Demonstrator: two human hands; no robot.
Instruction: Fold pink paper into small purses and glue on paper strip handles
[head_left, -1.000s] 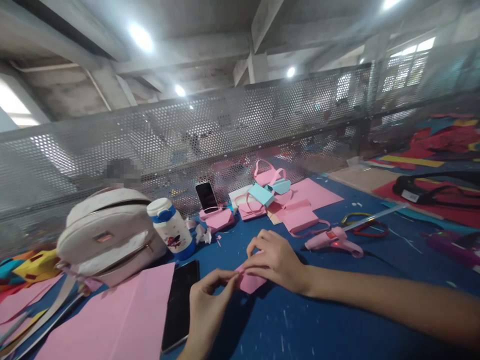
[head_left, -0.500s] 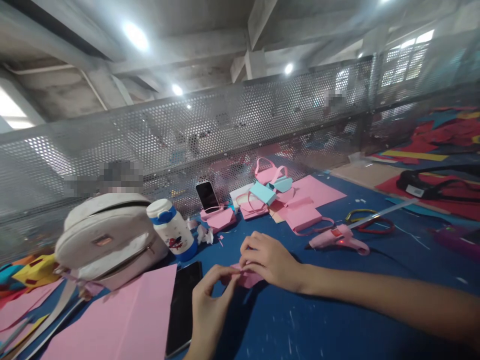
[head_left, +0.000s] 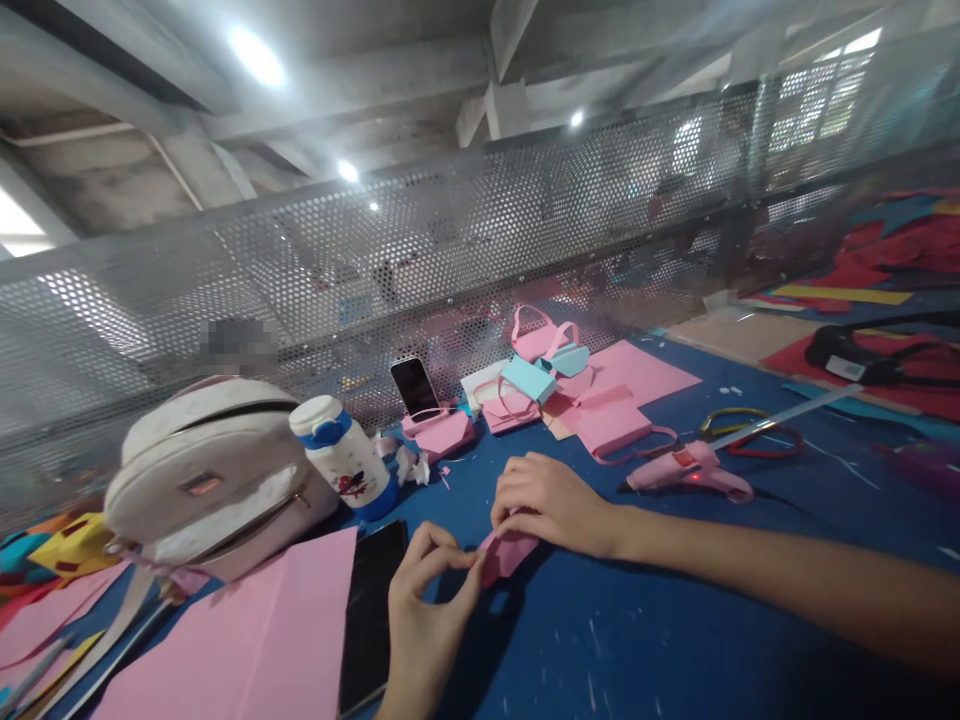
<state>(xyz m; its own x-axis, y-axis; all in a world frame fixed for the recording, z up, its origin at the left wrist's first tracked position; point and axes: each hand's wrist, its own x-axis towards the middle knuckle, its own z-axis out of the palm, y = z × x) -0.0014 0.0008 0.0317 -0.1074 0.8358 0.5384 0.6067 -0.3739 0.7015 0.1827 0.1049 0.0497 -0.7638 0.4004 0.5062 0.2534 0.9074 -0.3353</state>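
A small folded piece of pink paper [head_left: 508,560] is held between my two hands, just above the blue table. My left hand [head_left: 435,590] pinches its left edge between thumb and forefinger. Curled over the paper's upper right side, my right hand [head_left: 551,508] hides part of it. Right of my hands lies a pink glue gun [head_left: 686,472] with a red light on and a clear glue stick in its back. Beyond them sit small pink paper bags [head_left: 611,425] with strap handles and a light blue paper bag [head_left: 529,378].
A pale backpack [head_left: 217,480], a white and blue bottle [head_left: 341,455], a dark tablet-like slab [head_left: 373,610] and a large pink sheet [head_left: 247,630] occupy the left. Scissors [head_left: 750,432] lie behind the glue gun. A phone [head_left: 414,387] leans near a perforated metal screen [head_left: 450,270].
My right hand has shifted slightly up and right, and the fingers of both hands are a little further apart. More of the pink paper shows between them. The view has tilted slightly.
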